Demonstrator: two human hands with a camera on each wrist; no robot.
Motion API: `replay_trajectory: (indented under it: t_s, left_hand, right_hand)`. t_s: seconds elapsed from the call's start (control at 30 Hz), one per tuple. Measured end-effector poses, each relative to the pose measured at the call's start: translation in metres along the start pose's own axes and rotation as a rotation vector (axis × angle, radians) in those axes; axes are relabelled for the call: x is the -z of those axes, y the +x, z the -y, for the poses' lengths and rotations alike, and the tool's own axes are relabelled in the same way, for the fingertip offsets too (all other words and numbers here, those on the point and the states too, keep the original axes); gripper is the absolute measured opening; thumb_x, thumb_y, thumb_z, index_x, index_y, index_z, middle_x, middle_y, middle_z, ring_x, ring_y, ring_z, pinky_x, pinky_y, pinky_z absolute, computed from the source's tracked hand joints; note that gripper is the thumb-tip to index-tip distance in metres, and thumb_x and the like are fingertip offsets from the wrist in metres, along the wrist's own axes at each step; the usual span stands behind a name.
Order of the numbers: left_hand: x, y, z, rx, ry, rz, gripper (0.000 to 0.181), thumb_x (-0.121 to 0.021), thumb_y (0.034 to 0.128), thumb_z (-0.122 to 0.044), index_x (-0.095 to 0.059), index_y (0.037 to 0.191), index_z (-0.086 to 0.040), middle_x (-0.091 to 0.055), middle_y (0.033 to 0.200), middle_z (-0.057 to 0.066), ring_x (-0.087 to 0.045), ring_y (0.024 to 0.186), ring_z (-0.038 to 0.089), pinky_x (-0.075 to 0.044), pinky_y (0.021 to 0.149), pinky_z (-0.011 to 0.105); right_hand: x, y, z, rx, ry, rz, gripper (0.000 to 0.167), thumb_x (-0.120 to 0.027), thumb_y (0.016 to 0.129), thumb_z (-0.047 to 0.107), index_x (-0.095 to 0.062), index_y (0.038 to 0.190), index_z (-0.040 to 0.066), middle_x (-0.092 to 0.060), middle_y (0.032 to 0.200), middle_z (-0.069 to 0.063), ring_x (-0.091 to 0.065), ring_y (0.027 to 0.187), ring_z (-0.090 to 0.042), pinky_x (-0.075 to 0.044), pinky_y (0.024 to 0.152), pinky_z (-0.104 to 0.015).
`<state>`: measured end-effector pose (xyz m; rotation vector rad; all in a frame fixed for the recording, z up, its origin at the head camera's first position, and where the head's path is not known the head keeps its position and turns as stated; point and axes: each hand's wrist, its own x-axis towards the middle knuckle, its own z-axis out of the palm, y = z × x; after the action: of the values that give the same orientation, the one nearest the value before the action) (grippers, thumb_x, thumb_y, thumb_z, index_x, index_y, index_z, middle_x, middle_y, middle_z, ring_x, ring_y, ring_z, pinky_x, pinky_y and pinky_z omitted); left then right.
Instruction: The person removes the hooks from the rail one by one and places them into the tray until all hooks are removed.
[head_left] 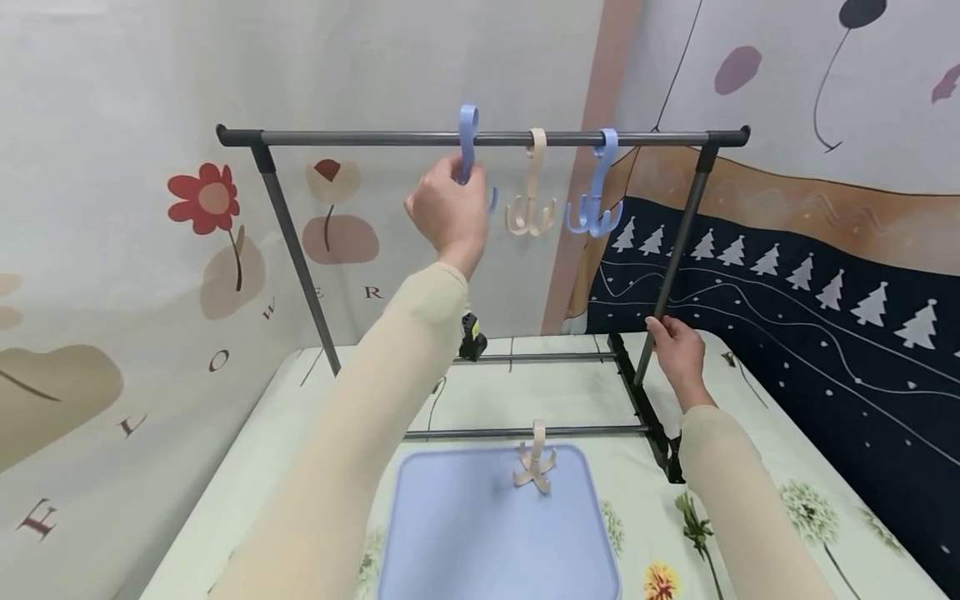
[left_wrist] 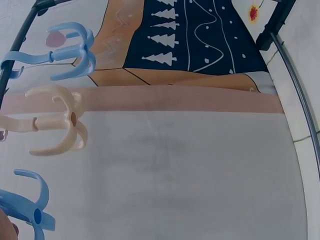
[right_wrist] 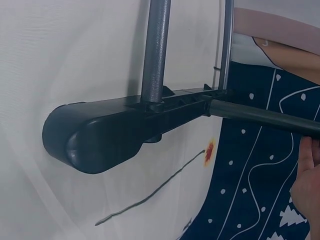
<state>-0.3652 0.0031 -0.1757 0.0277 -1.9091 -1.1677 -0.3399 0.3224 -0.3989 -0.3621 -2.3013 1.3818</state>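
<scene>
My left hand (head_left: 453, 208) grips the shank of a blue four-prong hook (head_left: 468, 133) at the dark top rail (head_left: 360, 138) of a rack. The hook's curved top rises over the rail; whether it bears on it I cannot tell. Its prongs (left_wrist: 37, 205) show in the left wrist view, partly cut off. To its right a beige hook (head_left: 534, 183) and another blue hook (head_left: 597, 187) hang from the rail. Lower down, my right hand (head_left: 681, 354) holds the right upright post (head_left: 678, 250) between thumb and fingers. The right wrist view shows fingertips (right_wrist: 306, 150) against that post.
A second beige hook (head_left: 535, 462) lies at the top edge of a light blue tray (head_left: 480, 533), close to the rack's lower front bar (head_left: 585, 432). The rack's black foot (head_left: 648, 417) stands on a flowered cloth. A small black-and-yellow object (head_left: 472, 340) sits by the rear bar.
</scene>
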Motion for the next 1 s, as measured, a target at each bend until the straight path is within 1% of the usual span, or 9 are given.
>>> replay_trajectory:
  t_s: [0.1, 0.23, 0.33, 0.47, 0.63, 0.77, 0.9, 1.0]
  left_hand:
    - [0.008, -0.001, 0.008, 0.015, -0.043, 0.028, 0.021, -0.070, 0.0910, -0.027, -0.076, 0.105, -0.014, -0.075, 0.098, -0.003, -0.067, 0.090, 0.010, -0.041, 0.090, 0.029]
    - [0.019, 0.000, 0.019, 0.025, -0.111, 0.054, 0.021, -0.072, 0.0899, -0.025, -0.076, 0.105, -0.010, -0.075, 0.096, 0.001, -0.067, 0.085, 0.011, -0.048, 0.081, 0.026]
    - [0.028, 0.000, 0.029, 0.029, -0.141, 0.063, 0.021, -0.074, 0.0889, -0.024, -0.076, 0.103, -0.008, -0.075, 0.095, 0.003, -0.067, 0.084, 0.012, -0.048, 0.080, 0.025]
    - [0.041, -0.004, 0.044, 0.053, -0.196, 0.105, 0.022, -0.075, 0.0886, -0.024, -0.075, 0.103, -0.006, -0.074, 0.095, 0.005, -0.067, 0.084, 0.013, -0.050, 0.080, 0.025]
    - [0.056, -0.015, 0.068, 0.084, -0.237, 0.201, 0.024, -0.075, 0.0899, -0.025, -0.072, 0.104, -0.005, -0.074, 0.099, 0.005, -0.067, 0.088, 0.012, -0.053, 0.082, 0.027]
    - [0.066, -0.029, 0.089, 0.123, -0.249, 0.287, 0.025, -0.076, 0.0891, -0.027, -0.071, 0.102, -0.006, -0.073, 0.097, 0.005, -0.068, 0.088, 0.013, -0.054, 0.082, 0.030]
    - [0.075, -0.045, 0.112, 0.147, -0.255, 0.400, 0.025, -0.077, 0.0884, -0.028, -0.071, 0.097, -0.006, -0.073, 0.093, 0.006, -0.069, 0.086, 0.017, -0.054, 0.082, 0.036]
    - [0.080, -0.057, 0.128, 0.164, -0.253, 0.485, 0.025, -0.077, 0.0887, -0.028, -0.071, 0.096, -0.006, -0.073, 0.093, 0.006, -0.069, 0.089, 0.019, -0.052, 0.087, 0.040]
  right_hand:
    - [0.001, 0.000, -0.002, 0.003, -0.007, -0.001, 0.062, -0.049, 0.099, 0.055, -0.059, 0.136, 0.005, -0.065, 0.124, -0.017, -0.063, 0.104, -0.030, -0.047, 0.091, -0.041]
    - [0.001, 0.001, -0.004, 0.016, -0.019, 0.001, 0.065, -0.049, 0.098, 0.057, -0.059, 0.135, 0.006, -0.066, 0.120, -0.017, -0.060, 0.094, -0.020, -0.046, 0.085, -0.036]
    - [0.001, 0.000, -0.004, 0.018, -0.024, 0.008, 0.066, -0.048, 0.098, 0.059, -0.059, 0.135, 0.006, -0.066, 0.117, -0.018, -0.058, 0.088, -0.014, -0.046, 0.082, -0.034]
    - [0.001, 0.000, -0.003, 0.015, -0.020, -0.002, 0.065, -0.050, 0.097, 0.059, -0.061, 0.133, 0.006, -0.066, 0.112, -0.016, -0.056, 0.085, -0.012, -0.045, 0.081, -0.033]
    - [0.000, -0.001, -0.003, 0.005, -0.019, -0.009, 0.061, -0.051, 0.097, 0.057, -0.063, 0.131, 0.007, -0.066, 0.107, -0.014, -0.054, 0.083, -0.013, -0.044, 0.078, -0.033]
    - [-0.001, -0.001, -0.003, 0.004, -0.027, -0.008, 0.061, -0.051, 0.098, 0.057, -0.063, 0.130, 0.007, -0.066, 0.106, -0.015, -0.054, 0.083, -0.015, -0.044, 0.077, -0.033]
    - [-0.001, 0.000, -0.003, 0.010, -0.027, -0.008, 0.061, -0.050, 0.098, 0.056, -0.063, 0.130, 0.006, -0.066, 0.107, -0.016, -0.055, 0.083, -0.015, -0.044, 0.077, -0.033]
    - [0.000, -0.001, -0.002, 0.008, -0.026, -0.003, 0.060, -0.051, 0.099, 0.055, -0.062, 0.132, 0.006, -0.066, 0.109, -0.016, -0.055, 0.083, -0.014, -0.044, 0.077, -0.033]
